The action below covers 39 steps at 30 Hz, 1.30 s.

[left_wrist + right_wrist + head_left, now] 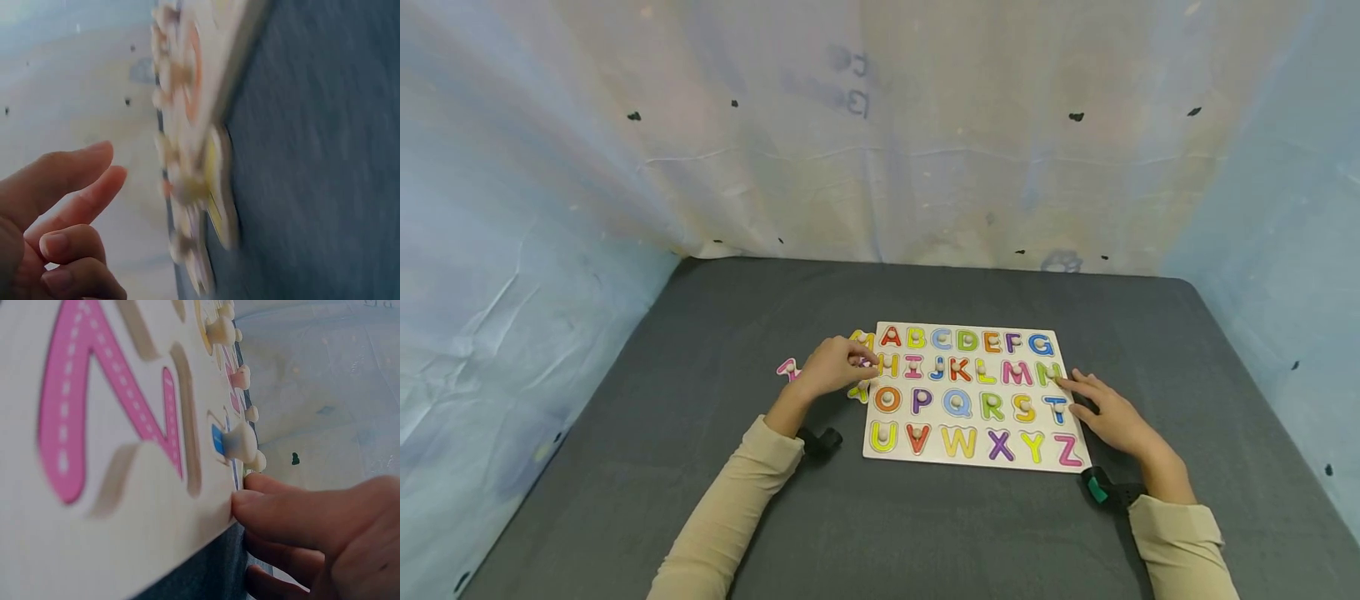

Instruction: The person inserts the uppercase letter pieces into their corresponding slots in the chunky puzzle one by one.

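A pale wooden alphabet puzzle board [1000, 460] lies on the table, with knobbed letter pieces in most recesses. The W, X, Y and Z recesses show no knobs; the pink Z recess [65, 419] is near in the right wrist view. My left hand [833, 367] hovers by the board's left edge near the H, holding nothing; in its wrist view the thumb and forefinger stand apart and the other fingers bend loosely. Beneath it lie a yellow letter piece [857, 393] and others partly hidden. My right hand [1108, 412] touches the board's right edge near the N and the blue T [217, 439].
A pink letter piece [788, 368] lies apart, left of my left hand. Another yellow piece [862, 337] sits against the board's upper left edge. Grey cloth covers the table [925, 533], and pale hanging sheets [925, 200] stand behind and at both sides.
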Available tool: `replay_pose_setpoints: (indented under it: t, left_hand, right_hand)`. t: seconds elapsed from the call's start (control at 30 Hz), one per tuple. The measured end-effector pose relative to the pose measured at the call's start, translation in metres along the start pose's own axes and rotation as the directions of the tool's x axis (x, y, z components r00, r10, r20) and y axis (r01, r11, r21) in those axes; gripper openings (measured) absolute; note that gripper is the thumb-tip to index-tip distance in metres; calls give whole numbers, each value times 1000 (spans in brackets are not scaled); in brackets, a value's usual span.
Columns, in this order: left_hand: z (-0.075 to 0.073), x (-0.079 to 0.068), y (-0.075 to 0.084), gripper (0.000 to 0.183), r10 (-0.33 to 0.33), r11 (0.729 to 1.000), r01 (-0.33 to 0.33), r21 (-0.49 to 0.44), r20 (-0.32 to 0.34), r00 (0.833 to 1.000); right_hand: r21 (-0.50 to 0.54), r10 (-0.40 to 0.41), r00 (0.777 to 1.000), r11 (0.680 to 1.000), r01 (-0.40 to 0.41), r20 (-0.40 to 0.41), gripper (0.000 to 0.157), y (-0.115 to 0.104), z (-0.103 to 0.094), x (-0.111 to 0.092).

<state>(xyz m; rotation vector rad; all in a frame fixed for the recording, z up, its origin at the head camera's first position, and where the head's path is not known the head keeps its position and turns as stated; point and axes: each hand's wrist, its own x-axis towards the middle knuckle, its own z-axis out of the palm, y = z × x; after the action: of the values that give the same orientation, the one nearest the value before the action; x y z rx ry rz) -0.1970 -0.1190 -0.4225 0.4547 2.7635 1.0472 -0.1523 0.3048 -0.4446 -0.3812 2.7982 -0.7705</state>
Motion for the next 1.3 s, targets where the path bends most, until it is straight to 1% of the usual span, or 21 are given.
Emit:
replay_pose_setpoints:
  t: [0.07, 0.2, 0.27, 0.37, 0.5, 0.6, 0.77, 0.83, 0.9, 1.0, 1.07, 1.17, 1.3]
  left_hand:
    - [-3, 3, -7, 20, -20, 1000, 21, 15, -40, 999]
    - [-8, 10, -22, 22, -88, 995, 93, 46, -101, 991]
    - [-10, 14, -27, 23, -111, 990, 119, 70, -112, 987]
    - [-14, 20, -31, 25, -124, 986, 135, 103, -111, 986]
    - [-17, 29, -29, 29, -134, 982, 143, 122, -77, 988]
    - [-19, 36, -27, 30, -143, 984, 145, 105, -28, 989]
    - [-18, 44, -30, 31, -112, 993, 109, 37, 66, 992]
    - [-17, 46, -33, 30, -102, 995, 102, 9, 87, 991]
    - [-16, 47, -37, 29, -98, 995, 99, -14, 94, 991]
    - [-15, 48, -41, 27, -87, 996, 90, -29, 82, 993]
    - [-15, 48, -42, 27, -93, 995, 95, -29, 69, 993]
    - [-16, 46, -44, 26, -128, 992, 129, -7, 29, 991]
    - [-18, 42, -45, 25, -182, 982, 184, 52, -38, 983]
  right_hand:
    - [2, 3, 1000, 1000, -3, 1, 49, -1, -1, 0]
    - [3, 2, 1000, 1000, -2, 1, 49, -1, -1, 0]
    - [2, -1, 1000, 1000, 1, 0, 49, 0, -1, -1]
    - [6, 5, 1000, 1000, -5, 0, 49, 1, 0, -2]
    - [0, 4, 1000, 1000, -4, -9, 49, 2, -1, -2]
    - [-10, -3, 1000, 1000, 2, -14, 49, 3, -1, -1]
    - [-13, -7, 1000, 1000, 7, -15, 48, 2, 0, 0]
    - [-13, -8, 1000, 1000, 8, -14, 48, 1, 0, 0]
    - [-14, -7, 1000, 1000, 7, -15, 48, 1, 0, 0]
    - [-19, 0, 1000, 1000, 0, -13, 49, 0, -1, 0]
    - [-21, 4, 1000, 1000, -4, -13, 49, 0, -1, 0]
    - [-23, 1, 1000, 1000, -1, -15, 48, 0, -1, 0]
    - [-24, -5, 1000, 1000, 4, -19, 48, 1, 0, 0]
